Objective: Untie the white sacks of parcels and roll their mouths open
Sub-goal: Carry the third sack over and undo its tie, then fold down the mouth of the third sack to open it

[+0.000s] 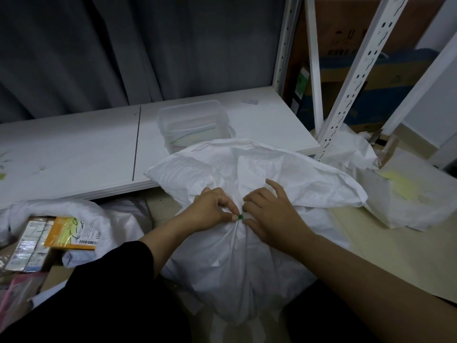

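A full white sack (237, 263) stands on the floor in front of me, its neck gathered and bound by a small green tie (240, 216). Its loose mouth (259, 167) flops back over the shelf edge. My left hand (210, 211) pinches the bunched neck right beside the tie. My right hand (269, 214) pinches at the tie from the other side, its outer fingers raised. A second white sack (74, 214) lies at the left with its mouth open and parcels (71, 233) showing inside.
A low white shelf board (86, 154) runs behind the sack, with a clear plastic tub (195, 125) on it. White shelving posts (351, 78) and cardboard boxes (366, 78) stand at the right. A crumpled plastic bag (405, 201) lies on the beige floor at the right.
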